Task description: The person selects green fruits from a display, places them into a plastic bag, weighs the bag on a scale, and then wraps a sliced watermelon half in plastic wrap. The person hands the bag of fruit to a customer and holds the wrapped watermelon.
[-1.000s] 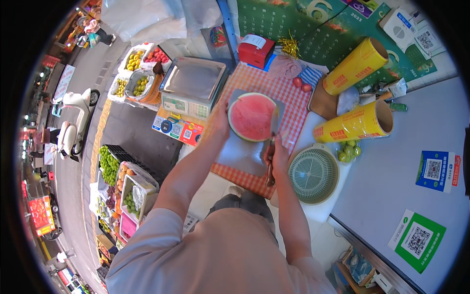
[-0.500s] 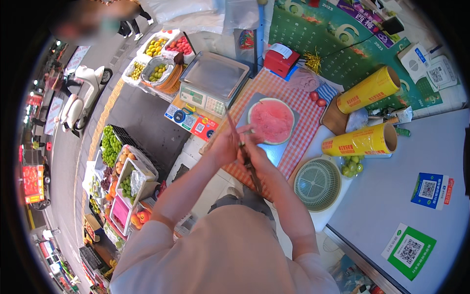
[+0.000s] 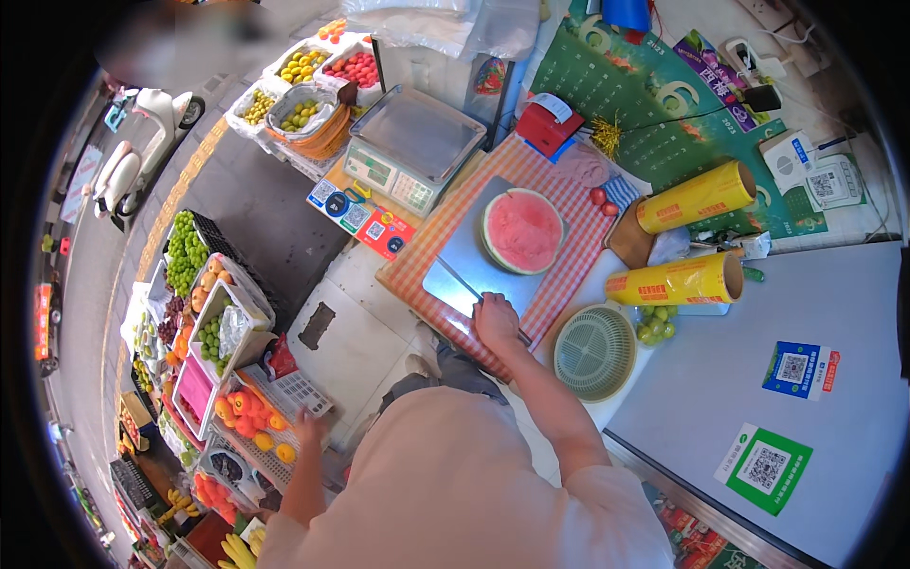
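Observation:
My right hand [image 3: 497,321] is wrapped round the handle of a long knife [image 3: 459,279]. Its blade points to the far left, lying on or just above the near part of a grey metal board [image 3: 517,290]. On the far part of that board rests a cut watermelon [image 3: 522,230], its red flesh facing up, a little beyond the knife. My left hand [image 3: 308,429] is low on the left, away from the board and beside the crates of fruit. It is small and smeared, so its fingers are hard to read.
A checked cloth [image 3: 580,248] lies under the board. Beyond its left side stands a weighing scale [image 3: 417,142]. To the right are a green strainer basket [image 3: 594,352] and two yellow film rolls [image 3: 678,280]. Peaches [image 3: 245,410] and other fruit fill crates at left.
My hands were together round the raised knife; now they are apart. My right hand has lowered the knife to the board, while the left has swung down and left toward the fruit.

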The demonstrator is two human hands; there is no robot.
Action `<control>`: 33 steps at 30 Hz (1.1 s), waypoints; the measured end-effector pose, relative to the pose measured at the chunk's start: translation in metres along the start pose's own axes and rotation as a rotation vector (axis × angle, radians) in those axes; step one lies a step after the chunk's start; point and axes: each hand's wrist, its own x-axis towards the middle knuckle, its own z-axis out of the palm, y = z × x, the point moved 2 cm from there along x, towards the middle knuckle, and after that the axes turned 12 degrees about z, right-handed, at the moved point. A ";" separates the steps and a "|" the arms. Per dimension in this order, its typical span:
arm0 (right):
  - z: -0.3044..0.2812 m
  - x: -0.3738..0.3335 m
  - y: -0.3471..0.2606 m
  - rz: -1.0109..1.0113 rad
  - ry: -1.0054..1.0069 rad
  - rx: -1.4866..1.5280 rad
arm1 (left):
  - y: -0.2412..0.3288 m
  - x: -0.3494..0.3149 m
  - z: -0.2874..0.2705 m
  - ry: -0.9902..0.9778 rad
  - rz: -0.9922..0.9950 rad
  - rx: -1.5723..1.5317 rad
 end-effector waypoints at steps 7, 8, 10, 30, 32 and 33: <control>-0.154 -0.043 0.007 -0.106 0.771 -0.022 | -0.128 -0.134 -0.096 -0.147 -0.527 0.367; -0.199 -0.051 0.031 -0.050 0.998 -0.060 | -0.124 -0.138 -0.093 -0.181 -0.536 0.364; -0.267 -0.060 0.087 0.150 1.309 -0.185 | -0.110 -0.134 -0.086 -0.224 -0.492 0.358; -0.037 -0.039 0.015 -0.175 0.066 -0.233 | 0.283 -0.043 0.261 -0.528 0.406 0.160; -0.005 -0.026 0.024 -0.079 0.048 -0.204 | 0.294 -0.045 0.283 -0.503 0.411 0.078; -0.002 -0.023 0.023 -0.018 0.037 -0.186 | 0.297 -0.044 0.293 -0.509 0.403 0.042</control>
